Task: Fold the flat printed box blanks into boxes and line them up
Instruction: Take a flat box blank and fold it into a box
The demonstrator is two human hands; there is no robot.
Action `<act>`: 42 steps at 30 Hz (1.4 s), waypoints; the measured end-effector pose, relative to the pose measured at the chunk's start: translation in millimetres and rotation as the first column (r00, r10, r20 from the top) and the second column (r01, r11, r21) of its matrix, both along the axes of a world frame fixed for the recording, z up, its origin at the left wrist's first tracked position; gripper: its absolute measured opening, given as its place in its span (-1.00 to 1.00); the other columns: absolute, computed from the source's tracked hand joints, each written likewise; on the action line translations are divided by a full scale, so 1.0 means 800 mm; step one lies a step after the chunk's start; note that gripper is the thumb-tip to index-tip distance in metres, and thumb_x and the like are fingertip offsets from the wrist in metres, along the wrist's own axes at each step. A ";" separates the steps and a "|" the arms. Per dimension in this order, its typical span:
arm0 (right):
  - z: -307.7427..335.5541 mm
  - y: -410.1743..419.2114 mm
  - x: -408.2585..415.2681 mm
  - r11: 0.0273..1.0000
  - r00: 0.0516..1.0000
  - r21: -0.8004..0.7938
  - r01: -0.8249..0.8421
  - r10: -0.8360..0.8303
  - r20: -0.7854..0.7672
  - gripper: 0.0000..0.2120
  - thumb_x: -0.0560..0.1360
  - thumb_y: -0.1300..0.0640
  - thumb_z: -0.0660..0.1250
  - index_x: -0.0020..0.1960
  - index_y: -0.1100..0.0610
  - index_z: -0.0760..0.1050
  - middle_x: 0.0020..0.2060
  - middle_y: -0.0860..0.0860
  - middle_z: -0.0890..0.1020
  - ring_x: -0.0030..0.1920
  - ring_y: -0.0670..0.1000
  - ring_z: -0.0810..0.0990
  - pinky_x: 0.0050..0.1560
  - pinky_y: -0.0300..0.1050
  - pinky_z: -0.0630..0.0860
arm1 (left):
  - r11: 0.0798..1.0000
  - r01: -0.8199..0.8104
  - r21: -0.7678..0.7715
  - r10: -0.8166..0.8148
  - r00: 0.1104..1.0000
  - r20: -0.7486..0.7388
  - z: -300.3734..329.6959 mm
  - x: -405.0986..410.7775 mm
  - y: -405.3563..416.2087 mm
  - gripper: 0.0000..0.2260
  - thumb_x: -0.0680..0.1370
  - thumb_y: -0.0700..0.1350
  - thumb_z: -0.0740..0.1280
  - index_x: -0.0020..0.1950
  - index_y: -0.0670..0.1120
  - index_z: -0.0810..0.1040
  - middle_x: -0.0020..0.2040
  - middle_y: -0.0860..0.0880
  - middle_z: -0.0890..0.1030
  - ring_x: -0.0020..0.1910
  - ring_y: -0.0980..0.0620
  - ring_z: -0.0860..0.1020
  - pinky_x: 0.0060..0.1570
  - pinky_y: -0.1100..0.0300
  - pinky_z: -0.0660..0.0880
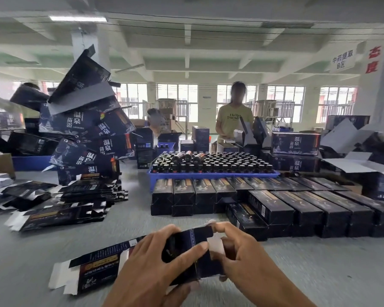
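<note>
Packing floor of a factory: open hall with concrete ceiling beams [187, 29], long counter [131, 222], tray of bottles [211, 173], stacked printed cartons [87, 129].

Blue tray [211, 175] packed with dark capped bottles [211, 163] mid-table – person in a yellow tee [233, 120] behind it, windows [177, 94] beyond

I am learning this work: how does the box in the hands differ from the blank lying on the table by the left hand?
The held box is opened into a tube, gripped by both hands; the flat blank lies unfolded, white flaps spread, touched by neither. Both share dark print.
</note>
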State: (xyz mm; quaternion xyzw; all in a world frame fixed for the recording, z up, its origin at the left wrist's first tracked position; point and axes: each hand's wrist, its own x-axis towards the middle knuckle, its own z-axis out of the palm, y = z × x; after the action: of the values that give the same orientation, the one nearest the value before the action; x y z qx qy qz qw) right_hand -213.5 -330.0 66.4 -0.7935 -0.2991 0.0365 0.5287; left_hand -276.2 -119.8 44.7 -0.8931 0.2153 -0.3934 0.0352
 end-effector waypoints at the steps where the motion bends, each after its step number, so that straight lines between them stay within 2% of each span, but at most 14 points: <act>1: 0.000 0.000 -0.001 1.000 1.000 -0.004 -0.003 0.003 0.005 -0.65 0.60 0.15 0.36 0.11 -0.34 0.45 -0.07 -0.13 0.74 -0.10 0.04 0.71 -0.17 -0.17 0.63 | 1.000 -0.004 0.003 0.004 1.000 -0.008 0.001 -0.001 0.000 -0.46 0.52 0.34 0.19 0.47 0.25 0.33 0.20 -0.05 0.55 0.02 0.03 0.62 -0.12 0.13 0.60; 5: 0.001 -0.002 -0.005 1.000 0.999 0.012 0.004 -0.004 0.039 -0.62 0.61 0.18 0.33 0.10 -0.35 0.44 -0.08 -0.15 0.73 -0.13 0.01 0.69 -0.23 -0.22 0.59 | 1.000 -0.003 -0.008 0.003 1.000 -0.020 0.003 -0.001 -0.001 -0.45 0.48 0.31 0.24 0.46 0.25 0.34 0.22 -0.05 0.54 0.03 0.01 0.63 -0.12 0.12 0.62; 8: 0.002 -0.001 -0.006 1.000 0.999 0.025 -0.010 0.009 0.041 -0.62 0.62 0.16 0.31 0.08 -0.38 0.43 -0.08 -0.14 0.73 -0.11 0.05 0.69 -0.23 -0.23 0.58 | 1.000 0.001 -0.006 -0.001 1.000 -0.011 0.002 0.000 -0.002 -0.46 0.49 0.30 0.22 0.46 0.24 0.35 0.26 -0.06 0.52 0.05 0.00 0.64 -0.10 0.09 0.63; 10: 0.003 -0.002 -0.006 0.999 1.000 0.050 -0.010 0.009 0.023 -0.62 0.61 0.16 0.32 0.08 -0.38 0.45 -0.09 -0.13 0.73 -0.16 0.00 0.68 -0.23 -0.22 0.58 | 1.000 0.009 -0.018 -0.009 1.000 -0.004 0.002 0.001 -0.001 -0.48 0.51 0.31 0.20 0.46 0.23 0.35 0.28 -0.06 0.51 0.08 0.00 0.62 -0.11 0.07 0.64; 13: 0.003 -0.002 -0.005 0.996 1.000 0.090 0.002 -0.002 -0.007 -0.65 0.61 0.17 0.33 0.15 -0.30 0.46 -0.11 -0.13 0.72 -0.22 -0.15 0.65 -0.24 -0.23 0.56 | 0.999 0.018 -0.040 -0.018 1.000 0.011 0.003 0.003 0.000 -0.50 0.52 0.33 0.19 0.44 0.23 0.37 0.28 -0.06 0.53 0.15 0.04 0.47 -0.06 0.08 0.60; 15: 0.002 0.000 -0.006 0.995 1.000 0.102 0.008 -0.008 -0.007 -0.64 0.61 0.16 0.32 0.21 -0.28 0.42 -0.11 -0.12 0.72 -0.23 -0.15 0.64 -0.24 -0.23 0.56 | 0.999 0.016 -0.039 -0.015 0.999 0.029 0.004 0.004 0.000 -0.52 0.54 0.33 0.17 0.42 0.21 0.39 0.27 -0.06 0.54 0.15 0.04 0.41 -0.03 0.08 0.55; 19: -0.002 0.004 -0.011 0.994 0.998 0.105 0.014 -0.021 0.067 -0.54 0.61 0.12 0.31 0.25 -0.43 0.32 -0.06 -0.15 0.72 -0.17 -0.11 0.67 -0.22 -0.23 0.58 | 0.997 0.024 -0.071 -0.022 0.999 0.035 0.004 0.002 0.002 -0.55 0.57 0.35 0.15 0.37 0.19 0.43 0.27 -0.07 0.56 0.15 0.03 0.47 0.06 0.00 0.54; 22: -0.005 0.006 -0.013 0.994 0.995 0.109 0.026 -0.036 0.090 -0.49 0.62 0.09 0.31 0.29 -0.49 0.26 -0.04 -0.14 0.72 -0.10 -0.12 0.68 -0.18 -0.24 0.59 | 0.994 0.014 -0.110 -0.012 1.000 0.014 0.005 -0.003 0.002 -0.56 0.59 0.37 0.12 0.36 0.20 0.44 0.31 -0.06 0.53 0.15 0.02 0.49 0.07 0.02 0.50; 26: -0.006 0.006 -0.015 0.993 0.989 0.100 0.056 -0.069 0.130 -0.47 0.62 0.08 0.31 0.30 -0.52 0.24 -0.08 -0.13 0.71 -0.11 -0.12 0.67 -0.19 -0.29 0.57 | 0.995 -0.022 -0.101 0.020 1.000 -0.019 0.004 -0.004 0.001 -0.56 0.60 0.36 0.08 0.37 0.19 0.42 0.34 -0.07 0.51 0.15 -0.02 0.55 0.05 0.05 0.50; 29: -0.009 0.005 -0.015 0.994 0.973 0.082 0.070 -0.086 0.215 -0.51 0.63 0.06 0.31 0.31 -0.50 0.28 -0.16 -0.09 0.69 -0.17 -0.11 0.65 -0.19 -0.27 0.57 | 0.995 -0.046 -0.087 0.042 0.998 -0.046 0.004 -0.005 0.002 -0.53 0.53 0.35 0.17 0.35 0.18 0.42 0.36 -0.06 0.47 0.16 -0.04 0.59 0.05 0.06 0.53; 32: -0.011 0.004 -0.015 0.996 0.947 0.058 0.065 -0.081 0.312 -0.66 0.63 0.07 0.30 0.25 -0.36 0.42 -0.30 -0.30 0.62 -0.26 -0.22 0.60 -0.21 -0.28 0.57 | 0.993 -0.040 -0.111 0.031 0.996 -0.081 0.004 -0.007 0.002 -0.53 0.48 0.31 0.22 0.34 0.17 0.43 0.39 -0.05 0.46 0.18 -0.06 0.60 0.00 0.05 0.59; 34: -0.012 0.004 -0.015 0.997 0.936 0.048 0.067 -0.079 0.344 -0.72 0.63 0.07 0.30 0.21 -0.31 0.46 -0.37 -0.33 0.56 -0.32 -0.24 0.55 -0.23 -0.27 0.57 | 0.991 -0.030 -0.129 0.018 0.996 -0.091 0.006 -0.009 0.002 -0.53 0.48 0.27 0.22 0.34 0.16 0.43 0.40 -0.07 0.47 0.19 -0.07 0.61 -0.02 0.03 0.62; 40: -0.015 0.003 -0.013 0.996 0.929 0.034 0.085 -0.091 0.359 -0.73 0.62 0.07 0.32 0.19 -0.30 0.51 -0.35 -0.32 0.56 -0.30 -0.21 0.57 -0.17 -0.17 0.64 | 0.989 -0.035 -0.141 0.024 0.997 -0.078 0.008 -0.013 0.000 -0.50 0.46 0.24 0.27 0.36 0.12 0.42 0.38 -0.10 0.51 0.19 -0.11 0.61 -0.07 -0.01 0.66; 42: -0.016 0.003 -0.013 0.996 0.924 0.025 0.083 -0.086 0.372 -0.74 0.62 0.05 0.31 0.21 -0.29 0.51 -0.34 -0.36 0.56 -0.27 -0.22 0.59 -0.18 -0.23 0.61 | 0.990 -0.041 -0.135 0.032 0.997 -0.070 0.008 -0.013 -0.001 -0.47 0.44 0.23 0.32 0.37 0.10 0.41 0.38 -0.11 0.51 0.20 -0.13 0.61 -0.05 -0.02 0.65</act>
State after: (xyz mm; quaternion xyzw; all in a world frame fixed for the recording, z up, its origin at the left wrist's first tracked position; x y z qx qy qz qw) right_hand -223.9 -327.4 54.0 -0.7958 -0.3596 -0.1389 0.4669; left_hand -286.4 -120.3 50.7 -0.9100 0.1725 -0.3762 -0.0259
